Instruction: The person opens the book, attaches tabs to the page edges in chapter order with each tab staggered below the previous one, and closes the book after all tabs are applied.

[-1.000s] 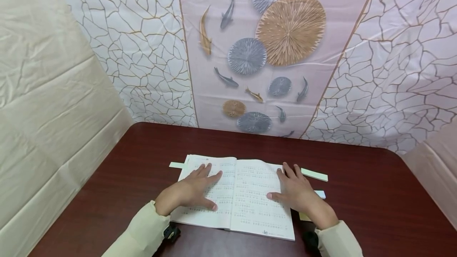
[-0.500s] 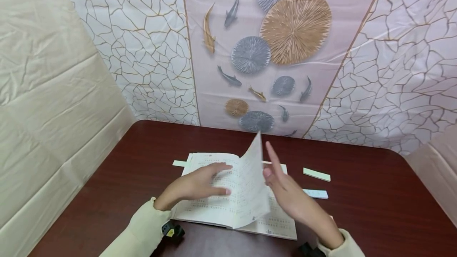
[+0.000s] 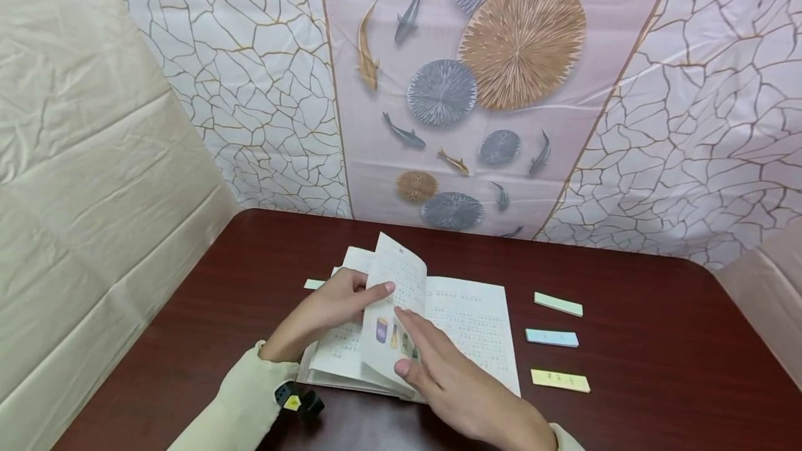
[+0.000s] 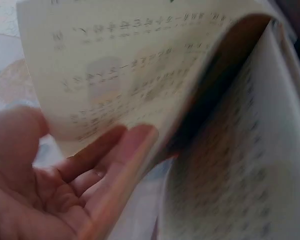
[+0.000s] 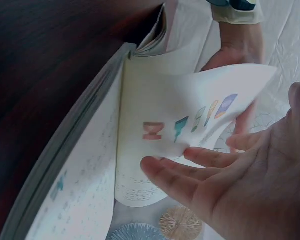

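Observation:
An open book (image 3: 473, 319) lies on the dark red table, with one page (image 3: 401, 273) standing up and bending to the left. Small coloured drawings and text are printed on that page. My left hand (image 3: 328, 308) holds the page by its outer edge, the thumb on the printed face and the fingers (image 4: 135, 142) behind it. My right hand (image 3: 460, 385) reaches across the book's lower part with fingers nearly straight. In the right wrist view its fingertips (image 5: 150, 162) are right at the page's surface, below the drawings.
Right of the book lie three paper strips: a green strip (image 3: 557, 304), a blue strip (image 3: 551, 337) and a yellow strip (image 3: 560, 380). Another green strip (image 3: 313, 285) sticks out at the book's left. A patterned cloth (image 3: 285, 124) hangs behind the table (image 3: 658, 339).
Both hands lay flat on the open pages; then a page rose near the right hand. Now the left hand holds a raised page, and the right hand has moved left and nearer, uncovering the strips.

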`<state>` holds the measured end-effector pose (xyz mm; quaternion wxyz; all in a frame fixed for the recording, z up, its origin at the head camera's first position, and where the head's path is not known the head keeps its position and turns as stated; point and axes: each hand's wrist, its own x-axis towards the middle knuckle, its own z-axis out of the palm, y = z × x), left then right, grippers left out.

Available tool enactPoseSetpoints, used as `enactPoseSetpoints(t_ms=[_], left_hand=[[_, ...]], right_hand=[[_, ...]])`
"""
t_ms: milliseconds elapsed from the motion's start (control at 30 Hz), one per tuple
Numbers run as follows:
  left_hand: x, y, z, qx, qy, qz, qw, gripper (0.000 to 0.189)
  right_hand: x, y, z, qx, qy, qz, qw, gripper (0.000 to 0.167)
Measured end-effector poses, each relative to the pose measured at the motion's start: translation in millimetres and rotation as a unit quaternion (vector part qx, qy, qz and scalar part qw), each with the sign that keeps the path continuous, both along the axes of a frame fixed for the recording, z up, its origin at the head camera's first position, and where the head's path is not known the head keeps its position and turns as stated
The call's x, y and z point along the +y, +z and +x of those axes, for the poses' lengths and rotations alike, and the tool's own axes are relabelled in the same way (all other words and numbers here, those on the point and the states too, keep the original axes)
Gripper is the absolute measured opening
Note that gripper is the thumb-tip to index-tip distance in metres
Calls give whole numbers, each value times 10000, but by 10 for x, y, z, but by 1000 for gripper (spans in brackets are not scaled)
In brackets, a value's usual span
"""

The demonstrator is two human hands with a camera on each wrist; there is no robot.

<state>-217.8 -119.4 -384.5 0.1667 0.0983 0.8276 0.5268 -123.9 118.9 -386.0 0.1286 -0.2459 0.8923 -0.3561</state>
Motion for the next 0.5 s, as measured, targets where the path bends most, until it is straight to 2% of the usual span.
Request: enactPoseSetpoints(t_ms=[167,300,400,500], left_hand=[[-153,57,-56,247,219,-667,9972,30],[-282,125,-75,272,125,-1363,9902,27],[-333,155,-64,265,90,-1976,9799,29],[-344,136,-50,311,207,-2629,9641,34]], right_hand=[[13,-45,-57,267,10,178,9995,69],[30,-99,-97,509,223,419,9976,66],[33,-136,-122,492,455,562,9962,60],[32,-167,-150,374,615,671,9951,58]])
